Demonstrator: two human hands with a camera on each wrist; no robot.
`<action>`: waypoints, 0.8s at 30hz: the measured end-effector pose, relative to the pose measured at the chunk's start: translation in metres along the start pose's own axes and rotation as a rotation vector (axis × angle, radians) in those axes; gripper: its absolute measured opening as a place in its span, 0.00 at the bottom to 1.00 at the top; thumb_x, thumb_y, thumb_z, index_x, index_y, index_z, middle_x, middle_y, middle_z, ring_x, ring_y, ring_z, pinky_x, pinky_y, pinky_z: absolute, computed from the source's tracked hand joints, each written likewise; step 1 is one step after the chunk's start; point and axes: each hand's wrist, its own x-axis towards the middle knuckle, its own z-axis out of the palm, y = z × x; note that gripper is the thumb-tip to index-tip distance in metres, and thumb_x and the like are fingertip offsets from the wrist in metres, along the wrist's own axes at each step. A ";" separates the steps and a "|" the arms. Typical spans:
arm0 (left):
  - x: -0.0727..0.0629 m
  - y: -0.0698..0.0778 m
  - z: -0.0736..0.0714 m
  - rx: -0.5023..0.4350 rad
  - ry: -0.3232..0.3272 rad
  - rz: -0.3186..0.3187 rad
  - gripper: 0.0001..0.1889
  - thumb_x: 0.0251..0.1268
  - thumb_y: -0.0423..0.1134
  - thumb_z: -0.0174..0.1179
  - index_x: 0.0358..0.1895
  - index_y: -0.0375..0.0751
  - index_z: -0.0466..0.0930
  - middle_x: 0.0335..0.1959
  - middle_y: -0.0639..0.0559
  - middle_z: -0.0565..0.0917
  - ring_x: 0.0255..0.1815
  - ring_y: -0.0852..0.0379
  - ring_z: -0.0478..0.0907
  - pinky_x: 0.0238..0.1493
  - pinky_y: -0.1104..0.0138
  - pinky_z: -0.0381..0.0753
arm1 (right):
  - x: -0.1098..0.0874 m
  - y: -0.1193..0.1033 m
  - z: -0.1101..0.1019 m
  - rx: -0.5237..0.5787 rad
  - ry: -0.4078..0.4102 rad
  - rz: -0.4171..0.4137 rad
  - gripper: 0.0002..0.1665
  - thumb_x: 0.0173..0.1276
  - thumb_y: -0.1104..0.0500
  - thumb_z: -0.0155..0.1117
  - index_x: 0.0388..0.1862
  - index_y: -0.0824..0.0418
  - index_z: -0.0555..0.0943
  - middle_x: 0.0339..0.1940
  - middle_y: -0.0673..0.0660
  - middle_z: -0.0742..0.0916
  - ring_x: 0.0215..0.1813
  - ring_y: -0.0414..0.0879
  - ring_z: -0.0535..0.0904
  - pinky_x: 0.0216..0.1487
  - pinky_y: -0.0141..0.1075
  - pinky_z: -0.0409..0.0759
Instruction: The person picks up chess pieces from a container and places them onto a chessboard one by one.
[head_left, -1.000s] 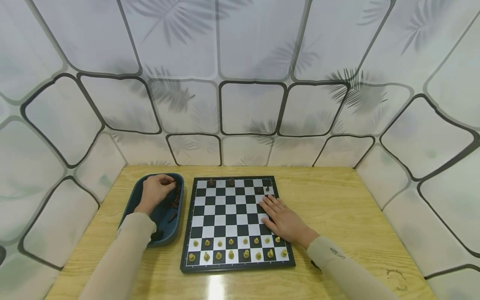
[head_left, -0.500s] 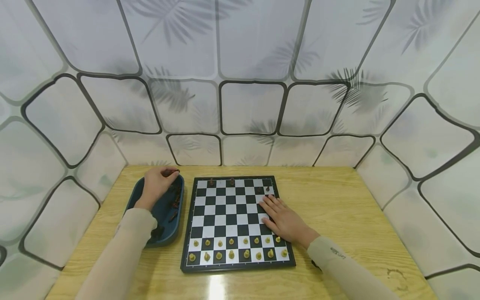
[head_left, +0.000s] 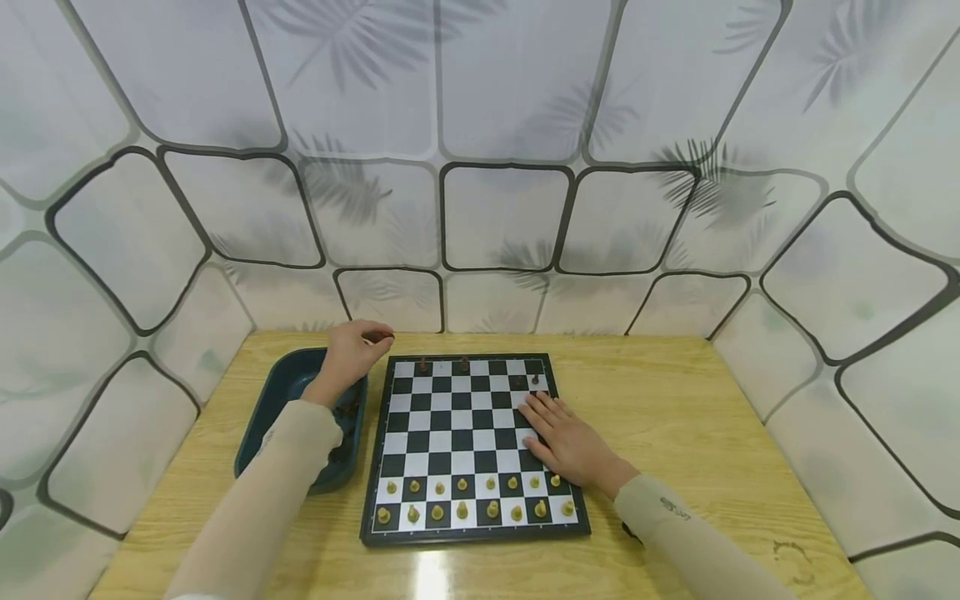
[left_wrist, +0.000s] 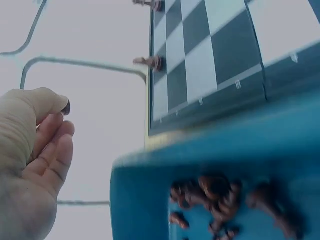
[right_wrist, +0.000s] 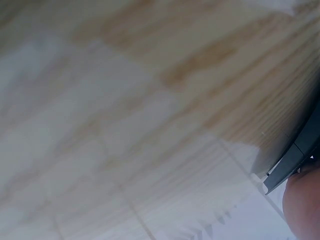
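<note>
My left hand (head_left: 347, 357) is raised over the tray's far right side, near the board's far left corner. Thumb and fingertips pinch a small dark brown chess piece (left_wrist: 66, 107), mostly hidden by the fingers. The chessboard (head_left: 452, 421) lies flat at the centre. My right hand (head_left: 568, 443) rests on its right side with the fingers straight. Along the far row stand two brown chess pieces, one at the left (head_left: 423, 365) and another (head_left: 464, 365) nearer the middle. A small dark piece (head_left: 536, 378) stands near the far right corner, just beyond the right fingertips.
A blue tray (head_left: 251, 433) left of the board holds several brown pieces (left_wrist: 215, 195). Two rows of yellow pieces (head_left: 462, 507) stand along the board's near side. The wooden table (head_left: 645, 375) meets a patterned curtain (head_left: 495, 217) at the back.
My left hand has lifted out of the tray with the brown chess piece and moved right, towards the board's far left corner. The right hand has stayed still.
</note>
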 end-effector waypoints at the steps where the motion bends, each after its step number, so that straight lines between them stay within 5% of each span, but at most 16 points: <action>1: 0.002 0.002 0.002 0.007 -0.009 0.005 0.10 0.71 0.32 0.67 0.50 0.33 0.90 0.44 0.37 0.90 0.46 0.40 0.87 0.50 0.46 0.86 | 0.000 0.000 0.000 -0.003 0.003 -0.001 0.39 0.86 0.41 0.46 0.85 0.61 0.60 0.87 0.61 0.63 0.88 0.59 0.55 0.86 0.53 0.57; 24: 0.020 0.031 0.064 0.113 -0.228 0.009 0.11 0.72 0.33 0.65 0.52 0.34 0.90 0.53 0.40 0.91 0.57 0.40 0.86 0.58 0.48 0.85 | -0.001 0.002 0.005 -0.019 0.027 -0.016 0.39 0.86 0.41 0.46 0.85 0.60 0.60 0.86 0.61 0.64 0.87 0.59 0.56 0.85 0.54 0.59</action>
